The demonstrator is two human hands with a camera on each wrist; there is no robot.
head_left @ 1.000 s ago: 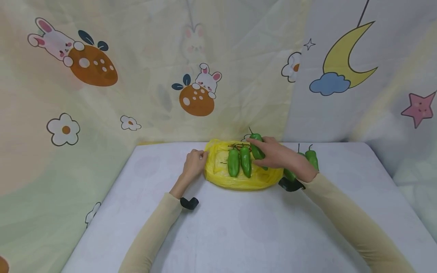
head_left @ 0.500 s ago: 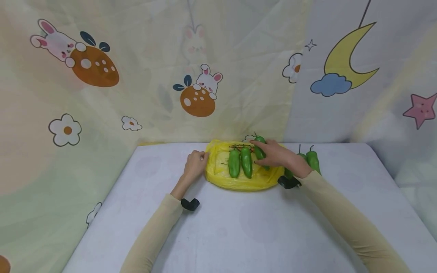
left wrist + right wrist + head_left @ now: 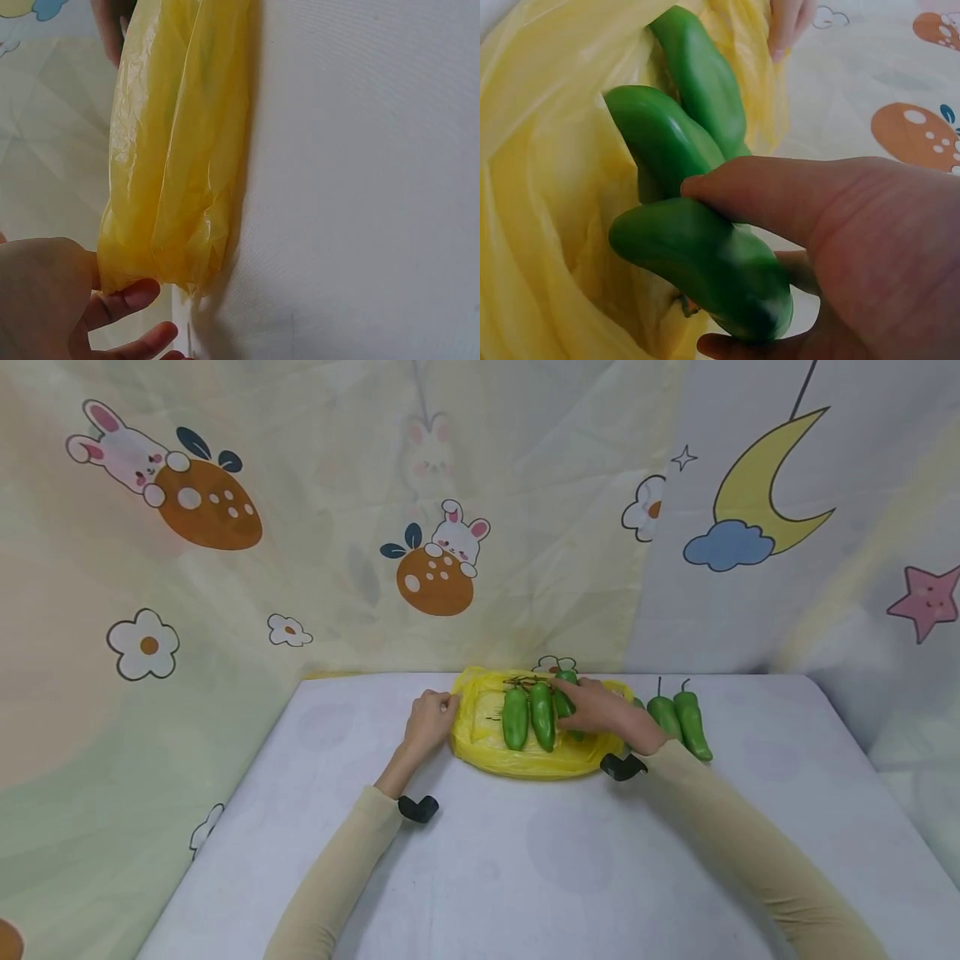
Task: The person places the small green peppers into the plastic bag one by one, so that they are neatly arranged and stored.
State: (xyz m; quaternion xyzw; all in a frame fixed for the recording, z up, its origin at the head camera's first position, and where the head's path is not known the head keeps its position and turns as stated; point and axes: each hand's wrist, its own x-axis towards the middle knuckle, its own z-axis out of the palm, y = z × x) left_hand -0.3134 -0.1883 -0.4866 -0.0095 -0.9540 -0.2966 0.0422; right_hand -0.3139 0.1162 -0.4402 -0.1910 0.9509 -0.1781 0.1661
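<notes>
Cartoon-printed cloth hangs behind a white table, where a yellow plastic bag lies near the far edge. At its left end, the left hand pinches the bag's rim between thumb and finger. Over the bag's right part, the right hand grips a green pepper between thumb and fingers, just beside two upright-looking peppers at the bag's opening. More peppers rest on the table to the bag's right, one partly hidden behind the right hand.
</notes>
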